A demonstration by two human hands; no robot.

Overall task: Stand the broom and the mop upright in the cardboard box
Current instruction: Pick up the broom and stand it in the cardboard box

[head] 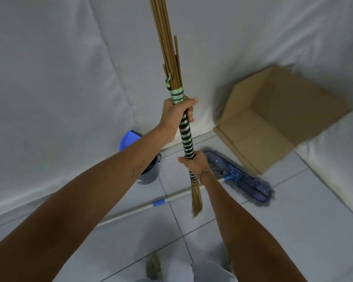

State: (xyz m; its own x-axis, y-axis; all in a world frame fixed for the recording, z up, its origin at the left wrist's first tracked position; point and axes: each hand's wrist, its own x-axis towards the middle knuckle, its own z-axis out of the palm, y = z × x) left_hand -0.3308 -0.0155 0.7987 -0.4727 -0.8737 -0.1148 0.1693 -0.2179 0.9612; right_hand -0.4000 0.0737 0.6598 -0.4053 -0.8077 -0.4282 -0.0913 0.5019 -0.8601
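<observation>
I hold a stick broom (186, 137) almost upright in the air, its handle wound in green and black tape, its long brown sticks rising out of the top of the view. My left hand (175, 117) grips the taped handle high up. My right hand (196, 163) grips it lower, just above a short tuft of fibres. The mop lies flat on the tiled floor: blue head (243, 178) to the right, white pole (135, 209) running left. The open cardboard box (277, 119) stands in the corner at the right, with nothing visible inside.
A grey bucket (151, 171) with a blue lid stands by the white sheeted wall (59, 78), behind my left forearm. One box flap (247, 151) lies on the floor toward the mop head. My feet show at the bottom edge.
</observation>
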